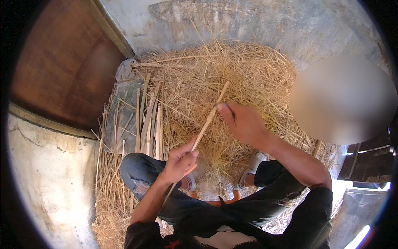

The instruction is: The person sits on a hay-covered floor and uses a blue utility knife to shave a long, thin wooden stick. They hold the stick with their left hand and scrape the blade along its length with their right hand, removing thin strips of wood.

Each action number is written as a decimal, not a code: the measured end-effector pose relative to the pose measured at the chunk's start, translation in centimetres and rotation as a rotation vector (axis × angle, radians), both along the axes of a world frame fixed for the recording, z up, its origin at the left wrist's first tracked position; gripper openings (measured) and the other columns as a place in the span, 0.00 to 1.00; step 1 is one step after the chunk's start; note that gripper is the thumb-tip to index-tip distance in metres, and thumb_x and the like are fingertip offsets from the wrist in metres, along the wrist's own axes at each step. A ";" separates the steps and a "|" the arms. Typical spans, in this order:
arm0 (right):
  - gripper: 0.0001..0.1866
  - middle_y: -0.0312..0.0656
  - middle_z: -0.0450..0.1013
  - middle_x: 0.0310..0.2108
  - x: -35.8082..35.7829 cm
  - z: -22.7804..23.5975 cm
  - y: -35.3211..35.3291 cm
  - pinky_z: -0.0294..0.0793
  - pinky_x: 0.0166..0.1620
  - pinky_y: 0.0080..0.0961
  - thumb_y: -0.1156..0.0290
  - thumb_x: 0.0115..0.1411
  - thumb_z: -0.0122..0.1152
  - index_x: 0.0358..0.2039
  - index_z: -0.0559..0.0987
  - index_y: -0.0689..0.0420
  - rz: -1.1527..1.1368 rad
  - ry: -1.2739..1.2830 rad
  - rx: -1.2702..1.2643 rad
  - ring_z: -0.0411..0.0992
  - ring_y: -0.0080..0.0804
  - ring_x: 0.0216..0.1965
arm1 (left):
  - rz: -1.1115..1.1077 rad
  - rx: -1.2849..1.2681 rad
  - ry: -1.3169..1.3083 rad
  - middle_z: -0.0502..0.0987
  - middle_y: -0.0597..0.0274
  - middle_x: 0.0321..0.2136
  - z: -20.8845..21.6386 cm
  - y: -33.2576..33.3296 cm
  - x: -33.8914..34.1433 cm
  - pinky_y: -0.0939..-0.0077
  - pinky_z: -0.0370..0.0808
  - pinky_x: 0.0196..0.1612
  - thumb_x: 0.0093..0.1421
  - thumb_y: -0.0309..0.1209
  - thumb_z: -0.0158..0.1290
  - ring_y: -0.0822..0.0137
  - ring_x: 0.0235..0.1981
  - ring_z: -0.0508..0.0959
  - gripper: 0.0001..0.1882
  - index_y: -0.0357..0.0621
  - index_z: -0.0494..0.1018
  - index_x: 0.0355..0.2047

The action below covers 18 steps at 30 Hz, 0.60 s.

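A long pale bamboo strip point(205, 126) slants up and away in front of me, its far end pointing to the back wall. My left hand point(179, 162) is closed around its lower part, and the thin tail end runs down beneath my wrist. At the strip's upper half, my right hand point(245, 124) is closed with the thumb against the strip. A small dark edge point(215, 106) shows at that thumb tip; what the curled fingers hold is hidden.
Dry straw-like shavings point(257, 68) heap up to the concrete wall point(240, 20). Several split bamboo strips point(148, 120) lie at left beside a grey-green slab point(124, 112). A brown panel point(68, 62) stands far left. My knees are bent on either side; an orange seat edge point(224, 202) shows between them.
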State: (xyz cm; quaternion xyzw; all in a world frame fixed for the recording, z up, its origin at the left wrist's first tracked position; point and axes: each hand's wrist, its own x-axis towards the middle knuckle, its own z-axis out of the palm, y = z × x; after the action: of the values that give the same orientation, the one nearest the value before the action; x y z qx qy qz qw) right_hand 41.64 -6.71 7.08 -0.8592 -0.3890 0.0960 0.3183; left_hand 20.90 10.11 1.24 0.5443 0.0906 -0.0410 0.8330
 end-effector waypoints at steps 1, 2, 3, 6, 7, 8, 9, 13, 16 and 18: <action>0.24 0.55 0.74 0.22 -0.7 0.2 0.0 0.74 0.28 0.52 0.47 0.72 0.47 0.36 0.78 0.57 0.050 -0.010 0.001 0.75 0.60 0.24 | 0.002 -0.024 0.006 0.57 0.77 0.16 -0.1 0.1 -0.1 0.83 0.54 0.17 0.71 0.24 0.46 0.82 0.14 0.54 0.32 0.45 0.52 0.73; 0.24 0.55 0.74 0.21 -2.3 0.2 -0.1 0.73 0.28 0.52 0.47 0.72 0.47 0.36 0.78 0.56 0.100 -0.020 0.001 0.75 0.61 0.24 | 0.004 -0.048 0.013 0.57 0.77 0.16 -0.2 0.3 -0.3 0.84 0.54 0.17 0.71 0.23 0.47 0.82 0.14 0.54 0.32 0.45 0.53 0.73; 0.23 0.55 0.74 0.21 -3.3 0.4 -0.3 0.73 0.28 0.52 0.48 0.72 0.47 0.37 0.78 0.56 0.143 -0.039 0.000 0.74 0.61 0.23 | -0.001 -0.073 0.010 0.58 0.77 0.16 -0.1 0.2 -0.1 0.84 0.54 0.17 0.70 0.23 0.47 0.83 0.14 0.55 0.32 0.45 0.53 0.73; 0.23 0.55 0.74 0.21 -4.6 -1.3 -0.1 0.73 0.27 0.52 0.47 0.72 0.46 0.40 0.77 0.55 0.128 0.034 -0.045 0.75 0.61 0.23 | -0.050 0.024 0.021 0.60 0.78 0.16 0.5 0.1 0.4 0.83 0.53 0.18 0.69 0.22 0.48 0.84 0.15 0.56 0.33 0.45 0.53 0.73; 0.23 0.54 0.74 0.21 -3.8 -1.3 0.1 0.73 0.27 0.52 0.47 0.72 0.46 0.41 0.77 0.55 0.107 0.045 -0.018 0.75 0.61 0.24 | -0.046 0.047 0.010 0.61 0.78 0.16 0.6 0.1 0.3 0.83 0.53 0.18 0.68 0.21 0.48 0.84 0.15 0.57 0.34 0.45 0.53 0.73; 0.23 0.54 0.75 0.21 -2.1 -1.1 0.3 0.74 0.27 0.52 0.47 0.72 0.45 0.42 0.77 0.54 0.087 0.056 0.008 0.75 0.61 0.24 | -0.042 0.070 0.000 0.61 0.78 0.16 0.8 0.2 0.3 0.83 0.53 0.18 0.68 0.20 0.49 0.84 0.15 0.57 0.34 0.44 0.53 0.73; 0.23 0.54 0.75 0.21 -0.9 -0.7 0.4 0.74 0.27 0.53 0.47 0.72 0.45 0.43 0.77 0.54 0.070 0.054 0.030 0.75 0.60 0.24 | -0.033 0.090 -0.025 0.62 0.78 0.16 0.8 0.1 0.5 0.83 0.53 0.18 0.67 0.19 0.49 0.85 0.15 0.58 0.35 0.44 0.53 0.73; 0.22 0.54 0.74 0.20 -4.6 -0.2 0.4 0.73 0.27 0.53 0.48 0.72 0.45 0.39 0.76 0.55 0.165 0.028 -0.105 0.75 0.60 0.24 | -0.023 0.123 -0.001 0.62 0.79 0.17 0.9 0.4 0.4 0.84 0.53 0.19 0.63 0.17 0.53 0.85 0.15 0.59 0.38 0.41 0.53 0.72; 0.23 0.54 0.73 0.19 -4.3 -1.1 0.5 0.73 0.26 0.52 0.48 0.72 0.46 0.37 0.76 0.56 0.188 -0.005 0.023 0.74 0.60 0.23 | 0.002 0.200 0.024 0.62 0.79 0.16 0.4 0.0 0.2 0.84 0.54 0.19 0.60 0.16 0.56 0.85 0.15 0.59 0.40 0.40 0.54 0.72; 0.23 0.55 0.73 0.19 -2.3 -0.8 0.9 0.73 0.26 0.52 0.49 0.72 0.46 0.36 0.76 0.56 0.044 0.115 -0.036 0.74 0.60 0.23 | 0.040 0.216 0.037 0.62 0.80 0.16 0.4 -0.1 0.5 0.85 0.54 0.20 0.59 0.17 0.58 0.85 0.15 0.59 0.41 0.40 0.55 0.72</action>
State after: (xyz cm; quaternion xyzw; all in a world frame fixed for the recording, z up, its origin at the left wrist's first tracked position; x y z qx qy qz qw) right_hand 39.29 -5.76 6.31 -0.8489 -0.3872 0.1593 0.3225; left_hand 21.45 10.03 1.66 0.6281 0.1208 -0.0244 0.7683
